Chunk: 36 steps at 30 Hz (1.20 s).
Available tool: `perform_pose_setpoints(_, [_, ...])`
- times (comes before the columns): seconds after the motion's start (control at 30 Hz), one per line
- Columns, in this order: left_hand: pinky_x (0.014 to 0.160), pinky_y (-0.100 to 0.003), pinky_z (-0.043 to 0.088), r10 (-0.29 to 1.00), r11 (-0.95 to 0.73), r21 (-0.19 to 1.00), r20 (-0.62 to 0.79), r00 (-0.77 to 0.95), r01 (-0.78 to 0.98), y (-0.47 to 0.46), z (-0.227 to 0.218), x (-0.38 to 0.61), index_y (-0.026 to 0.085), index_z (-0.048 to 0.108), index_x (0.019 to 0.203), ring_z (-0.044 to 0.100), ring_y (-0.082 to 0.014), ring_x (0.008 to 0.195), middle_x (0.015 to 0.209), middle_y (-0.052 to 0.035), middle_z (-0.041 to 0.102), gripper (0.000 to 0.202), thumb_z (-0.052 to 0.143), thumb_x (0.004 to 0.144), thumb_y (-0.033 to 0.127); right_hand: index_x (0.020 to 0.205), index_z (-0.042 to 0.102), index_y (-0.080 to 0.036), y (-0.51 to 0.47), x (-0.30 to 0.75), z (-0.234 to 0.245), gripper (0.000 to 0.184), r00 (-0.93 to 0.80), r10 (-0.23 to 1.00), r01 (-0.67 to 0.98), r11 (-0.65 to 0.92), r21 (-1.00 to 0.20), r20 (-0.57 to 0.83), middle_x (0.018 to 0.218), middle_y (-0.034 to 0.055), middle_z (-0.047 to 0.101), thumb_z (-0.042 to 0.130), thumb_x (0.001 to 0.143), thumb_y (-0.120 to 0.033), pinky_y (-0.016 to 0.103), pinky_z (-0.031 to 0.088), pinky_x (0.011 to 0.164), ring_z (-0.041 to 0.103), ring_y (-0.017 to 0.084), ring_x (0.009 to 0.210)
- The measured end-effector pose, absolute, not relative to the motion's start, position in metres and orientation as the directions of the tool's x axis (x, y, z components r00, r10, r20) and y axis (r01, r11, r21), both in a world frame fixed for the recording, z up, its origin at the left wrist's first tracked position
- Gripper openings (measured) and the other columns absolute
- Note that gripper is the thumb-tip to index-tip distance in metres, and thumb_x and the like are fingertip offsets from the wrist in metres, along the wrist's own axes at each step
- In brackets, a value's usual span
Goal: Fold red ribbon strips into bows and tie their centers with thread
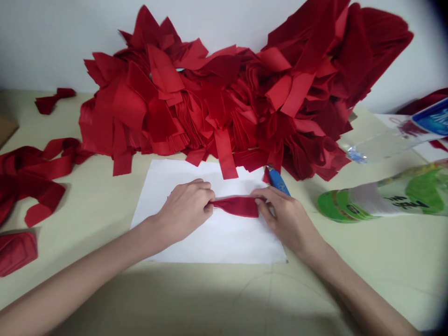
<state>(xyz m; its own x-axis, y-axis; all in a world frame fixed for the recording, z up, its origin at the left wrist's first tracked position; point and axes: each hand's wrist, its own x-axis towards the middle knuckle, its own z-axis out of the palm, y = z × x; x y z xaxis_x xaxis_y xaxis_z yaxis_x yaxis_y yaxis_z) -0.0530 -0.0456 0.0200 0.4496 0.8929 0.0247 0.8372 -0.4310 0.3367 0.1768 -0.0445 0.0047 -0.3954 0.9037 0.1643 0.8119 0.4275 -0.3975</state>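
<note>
A short red ribbon [240, 206] is stretched between my hands, low over a white sheet of paper [210, 249]. My left hand [189, 207] is closed on its gathered, narrowed end, and the fingers hide that end. My right hand [285, 212] pinches the upper corner of the wide, flat end between thumb and forefinger. Just beyond my right hand lies a blue-handled tool [278, 181], its far end partly covered by red strips.
A large heap of red ribbon pieces [217, 98] stands against the wall. Long red ribbon [38, 161] and a folded red bundle [17, 252] lie at the left. To the right are a green-and-clear plastic package [350, 204] and a blue-topped clear bag [432, 116].
</note>
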Motion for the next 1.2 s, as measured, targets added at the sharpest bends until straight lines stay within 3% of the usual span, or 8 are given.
perform_pose_setpoints(0.3, [0.059, -0.028, 0.034, 0.915, -0.361, 0.432, -0.006, 0.404, 0.826, -0.047, 0.016, -0.054, 0.017, 0.053, 0.058, 0.049, -0.0142, 0.066, 0.063, 0.0008, 0.054, 0.02, 0.046, 0.074, 0.007, 0.102, 0.058, -0.02, -0.04, 0.181, 0.015, 0.018, -0.356, 0.91, 0.796, 0.414, -0.442, 0.212, 0.104, 0.0054, 0.061, 0.046, 0.089, -0.019, 0.028, 0.049, 0.07, 0.062, 0.014, 0.072])
perform_pose_setpoints(0.47, [0.06, -0.028, 0.036, 0.911, -0.374, 0.432, 0.002, 0.413, 0.821, -0.048, 0.016, -0.054, 0.017, 0.054, 0.059, 0.05, -0.0148, 0.068, 0.064, 0.0004, 0.056, 0.021, 0.046, 0.075, 0.006, 0.101, 0.059, -0.02, -0.035, 0.185, 0.029, 0.017, -0.31, 0.916, 0.759, 0.399, -0.515, 0.253, 0.091, 0.0041, 0.062, 0.047, 0.088, -0.019, 0.028, 0.05, 0.068, 0.061, 0.016, 0.079])
perform_pose_setpoints(0.6, [0.06, -0.028, 0.038, 0.904, -0.396, 0.405, 0.012, 0.428, 0.824, -0.049, 0.015, -0.055, 0.017, 0.057, 0.06, 0.052, -0.015, 0.069, 0.064, 0.0003, 0.056, 0.021, 0.047, 0.077, 0.007, 0.1, 0.058, -0.021, -0.038, 0.182, 0.022, 0.017, -0.416, 0.904, 0.712, 0.391, -0.583, 0.099, 0.095, 0.0029, 0.058, 0.057, 0.083, -0.021, 0.027, 0.051, 0.066, 0.059, 0.012, 0.072])
perform_pose_setpoints(0.7, [0.059, -0.028, 0.039, 0.896, -0.428, 0.333, 0.034, 0.443, 0.84, -0.053, 0.014, -0.054, 0.016, 0.059, 0.064, 0.054, -0.0163, 0.071, 0.067, -0.0011, 0.059, 0.022, 0.046, 0.079, 0.006, 0.093, 0.059, -0.022, -0.04, 0.181, 0.013, 0.011, -0.482, 0.876, 0.731, 0.404, -0.551, 0.002, 0.097, 0.0017, 0.056, 0.057, 0.083, -0.019, 0.029, 0.049, 0.068, 0.056, 0.01, 0.067])
perform_pose_setpoints(0.77, [0.057, -0.029, 0.04, 0.875, -0.481, 0.222, 0.066, 0.479, 0.848, -0.058, 0.014, -0.051, 0.016, 0.059, 0.065, 0.055, -0.0177, 0.071, 0.069, -0.0029, 0.06, 0.022, 0.046, 0.077, 0.003, 0.092, 0.059, -0.022, -0.04, 0.181, 0.01, 0.009, -0.491, 0.871, 0.741, 0.415, -0.529, -0.004, 0.097, 0.0017, 0.056, 0.056, 0.084, -0.019, 0.029, 0.049, 0.069, 0.056, 0.011, 0.068])
perform_pose_setpoints(0.9, [0.052, -0.029, 0.04, 0.81, -0.583, 0.019, 0.099, 0.578, 0.812, -0.067, 0.016, -0.046, 0.014, 0.056, 0.062, 0.055, -0.0199, 0.067, 0.068, -0.0054, 0.059, 0.023, 0.047, 0.061, -0.007, 0.091, 0.059, -0.021, -0.038, 0.181, 0.012, 0.008, -0.505, 0.863, 0.757, 0.446, -0.477, 0.004, 0.098, 0.0024, 0.055, 0.055, 0.084, -0.02, 0.031, 0.048, 0.07, 0.057, 0.012, 0.069])
perform_pose_setpoints(1.07, [0.049, -0.029, 0.04, 0.8, -0.591, -0.009, 0.117, 0.588, 0.806, -0.07, 0.019, -0.046, 0.014, 0.055, 0.061, 0.056, -0.02, 0.064, 0.067, -0.0056, 0.059, 0.026, 0.046, 0.054, -0.009, 0.092, 0.059, -0.021, -0.038, 0.179, 0.015, 0.009, -0.495, 0.869, 0.752, 0.417, -0.511, -0.02, 0.098, 0.0025, 0.055, 0.054, 0.085, -0.023, 0.028, 0.048, 0.063, 0.055, 0.009, 0.062])
perform_pose_setpoints(1.2, [0.046, -0.028, 0.037, 0.813, -0.568, -0.048, 0.126, 0.569, 0.822, -0.071, 0.022, -0.048, 0.013, 0.057, 0.061, 0.057, -0.0199, 0.064, 0.067, -0.0063, 0.06, 0.026, 0.044, 0.055, -0.009, 0.091, 0.058, -0.022, -0.037, 0.179, 0.015, 0.01, -0.481, 0.877, 0.746, 0.394, -0.536, -0.024, 0.096, 0.0022, 0.057, 0.052, 0.087, -0.028, 0.028, 0.048, 0.067, 0.058, 0.012, 0.069])
